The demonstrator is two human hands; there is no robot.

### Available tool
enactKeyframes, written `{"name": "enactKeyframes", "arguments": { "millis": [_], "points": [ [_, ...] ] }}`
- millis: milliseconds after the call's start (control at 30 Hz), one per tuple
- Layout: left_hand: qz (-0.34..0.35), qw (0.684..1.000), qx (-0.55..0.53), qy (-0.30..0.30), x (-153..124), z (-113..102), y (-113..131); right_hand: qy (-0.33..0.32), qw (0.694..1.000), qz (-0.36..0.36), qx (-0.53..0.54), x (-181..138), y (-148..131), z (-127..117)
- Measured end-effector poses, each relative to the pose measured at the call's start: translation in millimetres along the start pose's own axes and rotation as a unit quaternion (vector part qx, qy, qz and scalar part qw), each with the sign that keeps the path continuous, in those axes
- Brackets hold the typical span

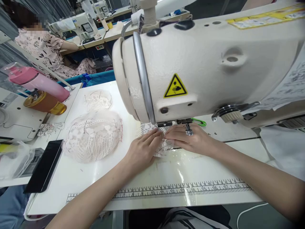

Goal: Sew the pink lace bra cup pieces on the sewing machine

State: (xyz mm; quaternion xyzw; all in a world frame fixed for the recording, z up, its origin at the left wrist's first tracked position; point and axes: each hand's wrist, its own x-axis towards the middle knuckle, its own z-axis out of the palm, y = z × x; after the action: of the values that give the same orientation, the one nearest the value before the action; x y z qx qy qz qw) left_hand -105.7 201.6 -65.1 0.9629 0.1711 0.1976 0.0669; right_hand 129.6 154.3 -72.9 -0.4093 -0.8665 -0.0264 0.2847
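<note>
A small piece of white lace fabric (162,152) with dark thread ends lies under the head of a sewing machine (200,66). My left hand (144,147) rests flat on its left part, fingers stretched toward the needle area. From the right, my right hand (194,136) pinches the lace near its edge, fingertips almost meeting the left ones. The machine head partly hides the needle and presser foot. A ring-like metal counter or screw part (189,129) shows by the right fingers. Left of my hands sits a pile of lace pieces (92,136) with loose threads.
A black phone (45,167) lies at the left edge, near a pink bottle (39,81) and an amber cup (45,102). Green thread snips (199,122) lie behind my right hand. A printed ruler (162,190) runs along the front. Another person (47,51) sits at a machine behind.
</note>
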Motion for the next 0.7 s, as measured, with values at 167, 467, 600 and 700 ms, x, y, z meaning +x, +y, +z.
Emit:
{"name": "enactKeyframes", "arguments": {
  "millis": [167, 467, 600, 700],
  "points": [
    [0.004, 1.000, 0.001, 0.029, 1, 0, 0, 0.035, 0.999, -0.010, -0.034, 3, -1, -1],
    [0.004, 0.999, 0.019, 0.038, -6, -4, 2, 0.018, 0.997, -0.058, -0.043, 9, -17, 1],
    [-0.031, 0.998, 0.022, 0.048, -6, -4, 2, -0.035, 0.998, -0.039, -0.037, 11, -21, 5],
    [-0.038, 0.998, 0.025, 0.050, -6, -4, -1, -0.062, 0.997, -0.027, -0.023, 14, -22, 7]
  ]
}}
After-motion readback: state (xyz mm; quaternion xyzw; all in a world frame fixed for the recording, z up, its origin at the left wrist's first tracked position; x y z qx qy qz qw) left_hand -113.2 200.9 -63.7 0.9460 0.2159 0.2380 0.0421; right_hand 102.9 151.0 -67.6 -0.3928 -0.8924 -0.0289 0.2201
